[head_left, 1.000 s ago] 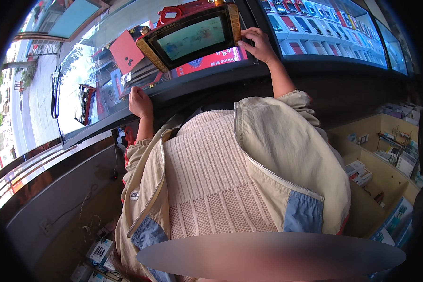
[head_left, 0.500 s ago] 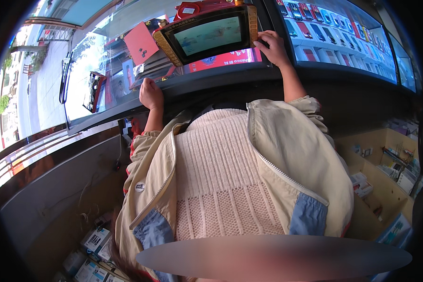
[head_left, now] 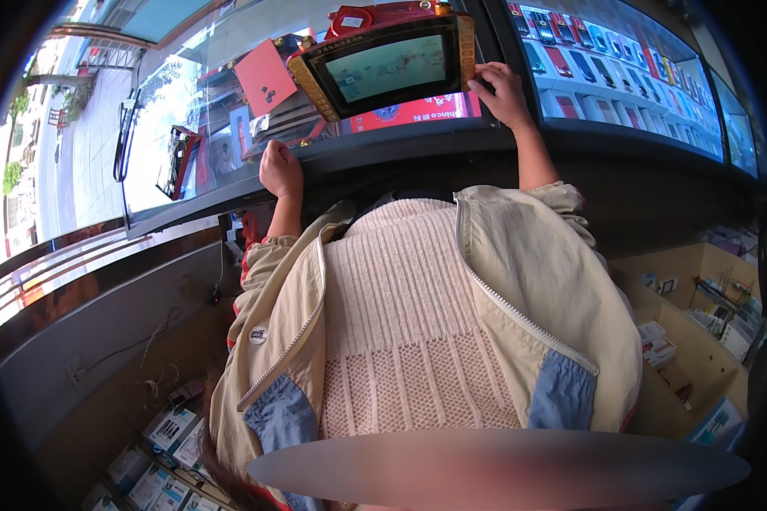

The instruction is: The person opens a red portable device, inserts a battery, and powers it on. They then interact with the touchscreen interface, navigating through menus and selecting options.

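Note:
A portable video player (head_left: 387, 70) with a lit greenish screen and a black and gold frame stands tilted on the glass counter. My right hand (head_left: 504, 95) is at its right edge, with thumb and fingers bent against the gold side strip. At the counter's dark front edge, my left hand (head_left: 281, 170) is closed in a fist. Whatever lies inside that fist, if anything, is hidden. Left of the player lies a pink-red card (head_left: 265, 77) with small dark pieces on it. A red round object (head_left: 351, 20) sits behind the screen.
The glass counter's dark front rail (head_left: 383, 146) runs across in front of me. A lit display case (head_left: 605, 72) with rows of phones stands at the right. Open wooden compartments (head_left: 686, 315) are at the lower right, and small boxes (head_left: 172, 428) at the lower left.
The whole view has shifted slightly. Both hands and the player keep about the same places relative to each other.

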`<state>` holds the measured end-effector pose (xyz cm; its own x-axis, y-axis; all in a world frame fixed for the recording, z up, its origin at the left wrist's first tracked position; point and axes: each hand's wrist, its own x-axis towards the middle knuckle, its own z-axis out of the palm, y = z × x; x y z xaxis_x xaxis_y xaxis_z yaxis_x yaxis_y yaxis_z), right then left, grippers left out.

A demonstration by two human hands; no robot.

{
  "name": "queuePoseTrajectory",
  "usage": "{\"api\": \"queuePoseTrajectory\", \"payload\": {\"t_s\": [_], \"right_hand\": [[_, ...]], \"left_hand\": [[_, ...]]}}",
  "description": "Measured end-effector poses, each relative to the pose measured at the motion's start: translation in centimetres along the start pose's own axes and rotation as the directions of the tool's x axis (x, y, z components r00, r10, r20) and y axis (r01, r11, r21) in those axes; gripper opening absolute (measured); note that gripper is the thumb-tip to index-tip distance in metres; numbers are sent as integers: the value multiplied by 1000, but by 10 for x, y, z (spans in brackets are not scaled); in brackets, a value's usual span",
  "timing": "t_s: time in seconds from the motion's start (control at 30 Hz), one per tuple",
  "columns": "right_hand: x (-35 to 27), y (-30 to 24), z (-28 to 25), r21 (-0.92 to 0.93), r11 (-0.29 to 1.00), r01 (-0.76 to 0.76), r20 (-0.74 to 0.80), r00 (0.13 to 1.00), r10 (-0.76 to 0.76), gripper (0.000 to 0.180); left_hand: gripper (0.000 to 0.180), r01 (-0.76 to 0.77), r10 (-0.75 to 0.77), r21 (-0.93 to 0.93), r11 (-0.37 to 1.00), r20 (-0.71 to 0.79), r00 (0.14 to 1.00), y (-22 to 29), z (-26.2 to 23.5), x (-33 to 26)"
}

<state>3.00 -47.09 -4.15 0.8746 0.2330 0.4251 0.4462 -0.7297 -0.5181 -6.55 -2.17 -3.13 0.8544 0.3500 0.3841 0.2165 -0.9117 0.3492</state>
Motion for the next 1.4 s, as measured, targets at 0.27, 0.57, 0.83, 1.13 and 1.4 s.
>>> {"api": "queuePoseTrajectory", "payload": {"t_s": [0.27,0.57,0.83,1.13,1.4], "right_hand": [[0,0,1,9,1000,9,-14,1000,-9,30],[0,1,1,13,1000,9,-7,1000,-9,31],[0,1,0,6,1000,4,-9,1000,-4,31],[0,1,0,8,1000,-5,4,1000,5,32],[0,-15,-4,52,999,2,13,1000,-3,35]], "left_hand": [[7,-10,10,-7,1000,-10,1000,-4,2,1],[7,5,-5,-1,1000,11,1000,-3,2,0],[7,4,-4,7,1000,11,1000,-2,1,0],[10,27,-27,-14,1000,30,999,-2,1,1],[9,14,-14,17,1000,16,1000,-2,2,-1]]}}
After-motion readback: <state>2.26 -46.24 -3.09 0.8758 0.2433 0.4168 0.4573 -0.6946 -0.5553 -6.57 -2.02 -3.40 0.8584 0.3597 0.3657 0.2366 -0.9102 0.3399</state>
